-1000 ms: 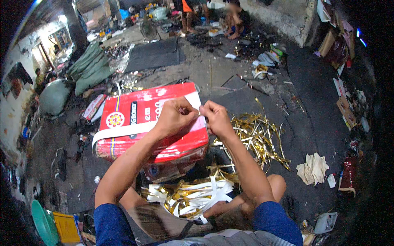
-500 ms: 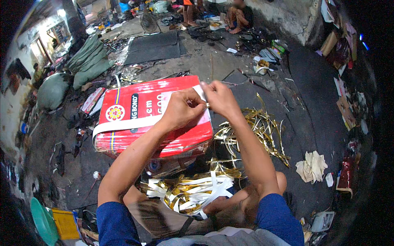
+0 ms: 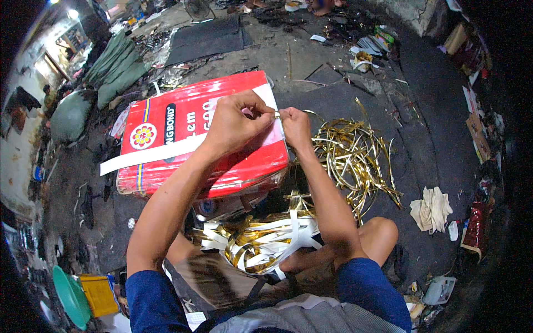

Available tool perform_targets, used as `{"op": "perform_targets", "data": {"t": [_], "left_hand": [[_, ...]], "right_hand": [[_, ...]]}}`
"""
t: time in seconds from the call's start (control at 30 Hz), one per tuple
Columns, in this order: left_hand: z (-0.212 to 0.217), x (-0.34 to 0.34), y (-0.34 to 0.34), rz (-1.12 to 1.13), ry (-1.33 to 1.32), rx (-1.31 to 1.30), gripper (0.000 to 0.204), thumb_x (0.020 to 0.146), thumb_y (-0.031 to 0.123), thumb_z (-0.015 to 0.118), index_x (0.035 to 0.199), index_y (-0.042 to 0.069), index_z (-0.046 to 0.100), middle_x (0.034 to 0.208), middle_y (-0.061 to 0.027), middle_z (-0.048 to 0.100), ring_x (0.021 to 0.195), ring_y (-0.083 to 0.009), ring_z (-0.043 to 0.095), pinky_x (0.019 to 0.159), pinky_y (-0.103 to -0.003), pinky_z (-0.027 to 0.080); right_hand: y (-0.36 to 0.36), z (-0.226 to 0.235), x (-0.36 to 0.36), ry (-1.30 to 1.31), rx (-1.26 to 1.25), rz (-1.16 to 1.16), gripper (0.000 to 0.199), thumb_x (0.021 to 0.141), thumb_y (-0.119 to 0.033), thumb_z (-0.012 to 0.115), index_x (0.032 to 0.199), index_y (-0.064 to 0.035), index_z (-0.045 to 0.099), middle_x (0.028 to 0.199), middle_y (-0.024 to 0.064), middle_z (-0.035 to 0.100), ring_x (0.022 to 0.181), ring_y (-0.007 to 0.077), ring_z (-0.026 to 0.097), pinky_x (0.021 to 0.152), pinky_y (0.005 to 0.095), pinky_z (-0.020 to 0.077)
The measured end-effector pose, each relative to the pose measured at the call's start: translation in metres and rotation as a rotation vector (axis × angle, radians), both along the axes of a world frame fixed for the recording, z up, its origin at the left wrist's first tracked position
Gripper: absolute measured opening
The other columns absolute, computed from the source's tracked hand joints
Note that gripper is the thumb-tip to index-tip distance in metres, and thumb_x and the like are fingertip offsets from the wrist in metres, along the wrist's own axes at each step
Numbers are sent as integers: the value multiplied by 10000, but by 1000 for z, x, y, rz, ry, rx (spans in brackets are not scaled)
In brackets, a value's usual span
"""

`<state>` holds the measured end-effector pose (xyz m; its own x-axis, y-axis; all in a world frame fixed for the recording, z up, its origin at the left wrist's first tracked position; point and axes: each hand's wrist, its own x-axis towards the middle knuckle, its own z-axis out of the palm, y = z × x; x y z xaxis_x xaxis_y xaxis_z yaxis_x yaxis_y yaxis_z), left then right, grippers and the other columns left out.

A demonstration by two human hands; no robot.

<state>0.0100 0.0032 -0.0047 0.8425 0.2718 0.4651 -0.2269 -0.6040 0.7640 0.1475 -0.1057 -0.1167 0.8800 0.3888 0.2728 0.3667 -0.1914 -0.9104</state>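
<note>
A long white strip [image 3: 150, 156] lies across a red box [image 3: 183, 122] in front of me, its left end sticking out past the box's edge. Part of the strip is hidden behind my left forearm. My left hand [image 3: 236, 122], above the box's right half, is closed in a pinch at a small white end. Against its fingertips, just off the box's right edge, my right hand [image 3: 295, 129] is closed at the same white end. Between my legs sits a heap of white and gold strips [image 3: 264, 238].
A tangle of thin gold strips [image 3: 355, 158] lies on the floor right of the box. Further right is a crumpled cream cloth [image 3: 431, 210]. A green basin [image 3: 72, 297] stands at lower left, and full sacks [image 3: 72, 119] rest at far left.
The view has shifted, and the box appears higher and further left. The strip's left end, earlier bent over the box edge, now sticks out straight. My right hand has moved slightly, with its fingers curled tighter.
</note>
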Motion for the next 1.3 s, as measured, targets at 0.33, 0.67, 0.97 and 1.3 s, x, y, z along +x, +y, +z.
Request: {"op": "perform_targets", "data": {"t": [0.33, 0.67, 0.97, 1.3], "left_hand": [[6, -1, 2, -12, 34, -41, 67, 814, 75, 773, 836, 13, 758, 827, -59, 739, 766, -118, 685, 696, -275, 543], [9, 7, -3, -79, 12, -20, 49, 825, 54, 770, 812, 14, 745, 827, -46, 722, 766, -97, 668, 682, -261, 530], [12, -9, 2, -114, -24, 134, 93, 831, -57, 734, 895, 7, 758, 895, -99, 698, 824, -170, 680, 720, -291, 544], [13, -23, 0, -66, -43, 766, 303, 869, 149, 688, 1155, 115, 781, 1096, -82, 697, 1080, -277, 579, 1020, -410, 424]], "right_hand": [[-26, -124, -2, 36, -202, -143, 260, 929, -179, 589, 823, 44, 670, 858, 276, 683, 830, 455, 664, 745, 507, 507], [-106, -306, 1, 130, -835, -165, 314, 869, -219, 559, 881, 18, 766, 1041, 264, 706, 1016, 441, 664, 900, 497, 547], [-107, -292, -27, 364, -792, -143, 511, 871, -212, 654, 1225, 128, 510, 1092, 345, 675, 998, 486, 686, 904, 528, 567], [-154, -330, 9, 95, -908, -256, 271, 916, -147, 594, 1104, 47, 587, 936, 264, 699, 912, 445, 711, 817, 544, 577]]}}
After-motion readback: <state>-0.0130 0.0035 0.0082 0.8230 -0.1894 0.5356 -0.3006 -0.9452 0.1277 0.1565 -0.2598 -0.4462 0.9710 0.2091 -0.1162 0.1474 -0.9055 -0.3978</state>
